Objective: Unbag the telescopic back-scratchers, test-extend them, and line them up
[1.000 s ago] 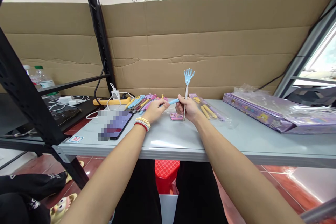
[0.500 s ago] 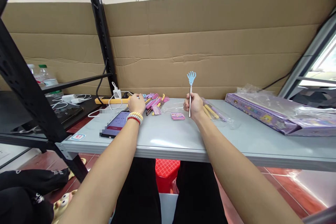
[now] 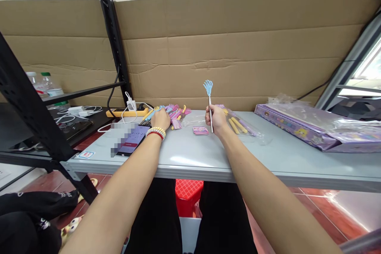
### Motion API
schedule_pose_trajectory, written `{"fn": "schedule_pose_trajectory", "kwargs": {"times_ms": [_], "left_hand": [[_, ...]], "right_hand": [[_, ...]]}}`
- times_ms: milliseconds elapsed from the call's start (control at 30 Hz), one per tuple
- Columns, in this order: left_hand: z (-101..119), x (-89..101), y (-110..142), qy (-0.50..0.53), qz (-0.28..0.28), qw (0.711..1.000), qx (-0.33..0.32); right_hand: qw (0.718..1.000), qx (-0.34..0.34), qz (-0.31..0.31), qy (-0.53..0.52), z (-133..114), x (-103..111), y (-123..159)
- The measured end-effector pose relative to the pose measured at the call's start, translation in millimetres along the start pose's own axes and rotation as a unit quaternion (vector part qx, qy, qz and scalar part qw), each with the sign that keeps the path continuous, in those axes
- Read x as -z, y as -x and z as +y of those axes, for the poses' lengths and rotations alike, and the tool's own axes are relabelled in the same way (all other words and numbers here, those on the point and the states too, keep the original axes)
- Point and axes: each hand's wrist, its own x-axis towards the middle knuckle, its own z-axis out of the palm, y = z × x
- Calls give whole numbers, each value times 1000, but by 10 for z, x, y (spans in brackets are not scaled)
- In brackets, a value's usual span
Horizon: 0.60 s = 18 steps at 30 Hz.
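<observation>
My right hand [image 3: 216,119] is closed around the silver handle of a back scratcher [image 3: 209,100], held upright with its light-blue claw head on top. My left hand [image 3: 161,119] reaches down into a pile of back scratchers [image 3: 175,112] in pink, purple, yellow and blue; its fingers are hidden behind the back of the hand. A pink card [image 3: 177,124] lies at the pile's front edge. Between my hands rests a small stack of pink cards [image 3: 200,130]. Just right of my right hand, a clear plastic bag [image 3: 253,131] contains yellow and purple back scratchers.
A phone [image 3: 133,141] lies left of my left forearm, near a white charger [image 3: 131,105] and a yellow power strip [image 3: 139,114]. The purple display box [image 3: 297,129] takes up the right side. Cardboard [image 3: 223,63] walls off the back; a black post [image 3: 114,39] stands left.
My left hand has moved slightly right over the pile, uncovering blue and yellow back scratchers. My right hand has shifted a little left with the upright back scratcher.
</observation>
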Motion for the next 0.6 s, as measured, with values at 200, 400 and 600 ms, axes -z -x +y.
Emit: {"fn": "schedule_pose_trajectory", "kwargs": {"times_ms": [200, 400, 600], "left_hand": [[-18, 9, 17, -74, -13, 997, -33], [-12, -11, 15, -81, 13, 996, -41], [175, 81, 150, 103, 29, 976, -187]], "right_hand": [[1000, -1, 7, -8, -45, -17, 42], [999, 17, 23, 20, -63, -29, 63], [1000, 7, -6, -2, -27, -46, 60]]}}
